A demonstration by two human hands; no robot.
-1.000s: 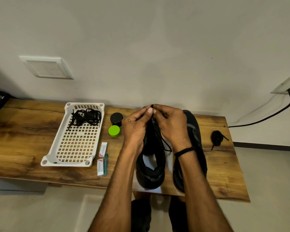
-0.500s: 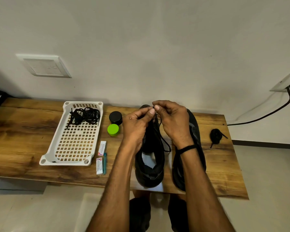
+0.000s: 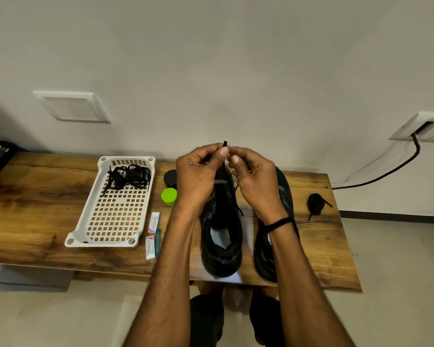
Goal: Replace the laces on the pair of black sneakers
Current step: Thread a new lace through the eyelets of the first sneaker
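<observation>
Wooden counter [image 3: 35,221] bears the black sneaker [image 3: 221,241] lengthwise, toe pointing away — directly above its toe end, left hand [image 3: 198,176] and right hand [image 3: 256,186] each pinch the upright lace tip [image 3: 225,144], grips meeting.

Soft, even light, faint shadows, sharp focus, wide-angle bending at edges.

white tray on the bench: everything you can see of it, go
The tray is white, plastic by the look, rectangular, with a raised rim, rounded corners each with a round hole, and a floor gridded with square holes. It lies flat on the wooden table, long side running away from the camera, slightly skewed. A tangle of black laces sits at its far end. Small packets lie just right of it, apart.
</observation>
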